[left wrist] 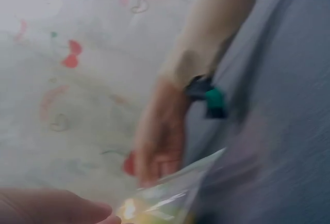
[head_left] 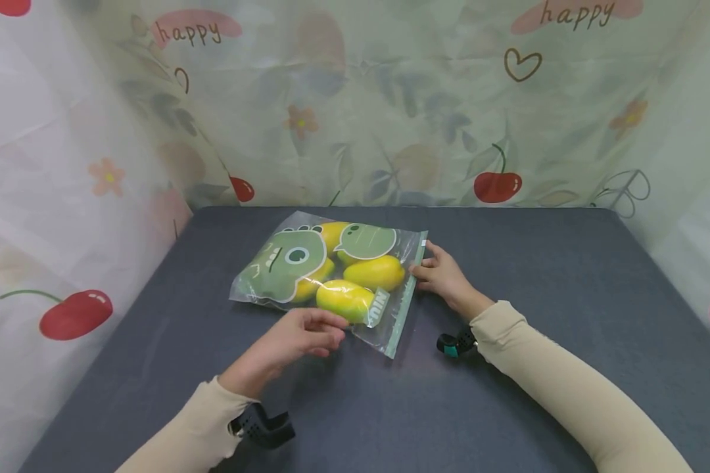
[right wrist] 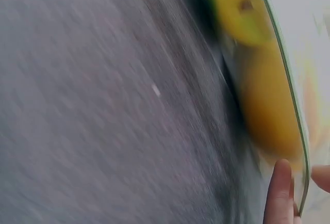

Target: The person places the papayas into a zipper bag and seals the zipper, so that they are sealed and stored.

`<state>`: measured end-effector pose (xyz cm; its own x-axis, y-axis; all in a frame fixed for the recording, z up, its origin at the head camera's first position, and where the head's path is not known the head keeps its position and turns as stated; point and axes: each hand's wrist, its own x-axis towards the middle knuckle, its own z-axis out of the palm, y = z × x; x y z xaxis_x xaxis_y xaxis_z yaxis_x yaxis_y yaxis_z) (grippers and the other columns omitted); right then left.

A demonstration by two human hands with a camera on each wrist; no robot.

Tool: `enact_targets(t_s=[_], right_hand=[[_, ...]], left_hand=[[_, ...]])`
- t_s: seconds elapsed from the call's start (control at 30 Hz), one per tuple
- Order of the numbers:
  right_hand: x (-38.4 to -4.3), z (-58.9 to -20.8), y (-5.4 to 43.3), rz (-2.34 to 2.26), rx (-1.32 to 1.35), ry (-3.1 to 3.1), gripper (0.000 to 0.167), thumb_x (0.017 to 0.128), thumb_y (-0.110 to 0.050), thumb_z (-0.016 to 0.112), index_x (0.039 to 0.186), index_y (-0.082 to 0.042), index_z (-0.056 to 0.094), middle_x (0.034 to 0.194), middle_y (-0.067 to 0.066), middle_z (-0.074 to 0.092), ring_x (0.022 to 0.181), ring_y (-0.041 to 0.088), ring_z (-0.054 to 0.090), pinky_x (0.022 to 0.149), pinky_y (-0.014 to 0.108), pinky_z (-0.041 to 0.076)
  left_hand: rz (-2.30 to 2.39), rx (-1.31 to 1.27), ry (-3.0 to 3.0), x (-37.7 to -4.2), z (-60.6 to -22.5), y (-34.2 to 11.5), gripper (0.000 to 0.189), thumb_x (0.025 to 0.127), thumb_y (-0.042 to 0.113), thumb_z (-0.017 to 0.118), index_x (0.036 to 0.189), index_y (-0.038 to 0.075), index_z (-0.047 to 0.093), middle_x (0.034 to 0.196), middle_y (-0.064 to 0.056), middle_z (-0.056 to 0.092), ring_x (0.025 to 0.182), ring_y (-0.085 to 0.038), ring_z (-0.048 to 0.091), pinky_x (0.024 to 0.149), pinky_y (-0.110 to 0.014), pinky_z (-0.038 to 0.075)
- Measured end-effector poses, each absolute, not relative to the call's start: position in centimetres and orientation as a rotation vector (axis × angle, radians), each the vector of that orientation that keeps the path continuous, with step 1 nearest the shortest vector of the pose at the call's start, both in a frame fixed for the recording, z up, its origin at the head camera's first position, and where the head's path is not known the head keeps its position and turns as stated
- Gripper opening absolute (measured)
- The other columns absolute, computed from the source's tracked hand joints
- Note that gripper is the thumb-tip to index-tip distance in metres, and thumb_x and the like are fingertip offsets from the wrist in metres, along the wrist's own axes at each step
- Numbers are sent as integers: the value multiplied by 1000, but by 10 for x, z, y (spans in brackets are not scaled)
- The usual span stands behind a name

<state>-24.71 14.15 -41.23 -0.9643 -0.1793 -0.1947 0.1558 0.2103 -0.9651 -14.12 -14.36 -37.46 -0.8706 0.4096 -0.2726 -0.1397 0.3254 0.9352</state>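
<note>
A clear zip bag (head_left: 378, 338) printed with a green cartoon monster lies on the dark table, its green zip edge facing right. Several yellow-green mangoes (head_left: 374, 272) show through the plastic. At that zip edge, my right hand (head_left: 446, 276) pinches the bag near its far corner; in the right wrist view a finger (right wrist: 279, 195) and the thumb lie on either side of the strip. My left hand (head_left: 298, 338) is at the bag's near side, fingers loosely bent, with fingertips right by the nearest mango (head_left: 343, 299).
The dark grey table (head_left: 355, 414) ends at the back against a printed curtain (head_left: 361, 98), and similar cloth hangs on both sides. Black wrist devices (head_left: 263, 426) hang below both forearms, close over the table.
</note>
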Motion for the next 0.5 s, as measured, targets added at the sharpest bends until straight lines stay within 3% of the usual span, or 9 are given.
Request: enact_targets(t_s=[0.3,0.5], right_hand=[[-229,-410,138,-1794,-8,2177,82,96,-5,55,155,-6,-2,135,32,43,111,32,60,91,41,54],[-224,-409,137,-1823,-3,2174,80,95,-1,54,155,-4,1,136,31,40,104,25,61,88,37,55]], left_hand=[[1659,144,2383,-164,-339,-175,39,94,16,62,128,-4,57,121,-23,61,99,-24,64,86,-33,54],[1710,83,2476,-170,-330,-189,43,95,20,62,130,-2,57,115,-17,63,92,-10,64,86,-28,54]])
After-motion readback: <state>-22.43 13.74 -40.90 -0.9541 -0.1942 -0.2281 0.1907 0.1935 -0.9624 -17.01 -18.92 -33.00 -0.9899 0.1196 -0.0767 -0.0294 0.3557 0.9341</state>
